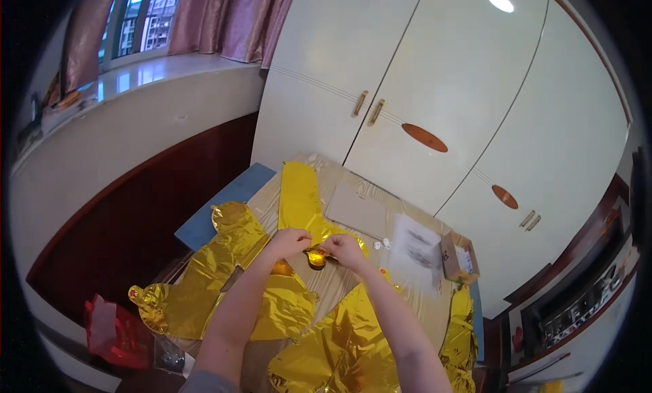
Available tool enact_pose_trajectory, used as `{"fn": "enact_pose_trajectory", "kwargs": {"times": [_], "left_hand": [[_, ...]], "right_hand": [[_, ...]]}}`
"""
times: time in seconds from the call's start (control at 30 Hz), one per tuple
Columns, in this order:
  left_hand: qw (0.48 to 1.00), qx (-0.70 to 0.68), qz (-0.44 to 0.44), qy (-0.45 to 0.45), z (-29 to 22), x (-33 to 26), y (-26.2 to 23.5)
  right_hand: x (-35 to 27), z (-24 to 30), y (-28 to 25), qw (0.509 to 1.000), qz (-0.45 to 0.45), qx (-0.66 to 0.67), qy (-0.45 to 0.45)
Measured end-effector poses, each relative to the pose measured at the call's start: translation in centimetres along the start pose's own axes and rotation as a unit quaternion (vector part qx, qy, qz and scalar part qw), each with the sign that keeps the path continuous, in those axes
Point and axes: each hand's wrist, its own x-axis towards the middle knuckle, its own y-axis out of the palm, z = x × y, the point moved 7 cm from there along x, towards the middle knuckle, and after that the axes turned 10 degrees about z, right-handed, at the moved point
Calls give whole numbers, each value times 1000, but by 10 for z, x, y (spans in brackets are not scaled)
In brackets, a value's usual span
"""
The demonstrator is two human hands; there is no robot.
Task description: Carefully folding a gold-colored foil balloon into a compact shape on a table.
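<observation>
My left hand (292, 242) and my right hand (346, 249) are close together over the middle of the table, fingers pinched. Between them they grip the near end of a flat gold foil balloon (299, 197), whose long arm stretches away toward the cabinet. A small shiny gold foil bulge (316, 258) hangs just below my fingertips. The exact spot of the pinch is too small to make out. Under my left forearm lies another gold foil balloon (197, 284), crumpled and spread out. One more gold foil balloon (346, 339) is under my right forearm.
Beyond my hands are a grey flat board (356, 210), small white pieces (382, 244), a smudged white sheet (415, 247) and an open cardboard box (462, 257). More gold foil (460, 339) hangs at the right edge. A red bag (119, 332) sits lower left. White cabinets (407, 74) rise behind.
</observation>
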Motion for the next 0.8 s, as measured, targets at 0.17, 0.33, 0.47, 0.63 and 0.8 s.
{"fn": "enact_pose_trajectory", "kwargs": {"times": [0.17,0.33,0.47,0.63,0.8], "left_hand": [[999,22,22,13,-7,-2,1],[999,14,27,22,1,-3,2],[999,-12,31,3,2,-2,5],[998,45,-46,-14,0,-5,-4],[997,39,-68,-8,2,-3,-2]], "right_hand": [[4,-6,-1,1000,-4,3,-14],[-1,13,-2,999,-31,-34,3],[-3,11,-6,997,-73,-3,-11],[-24,34,-8,949,-201,-227,-86],[-21,-3,-23,904,-122,-408,15]]}}
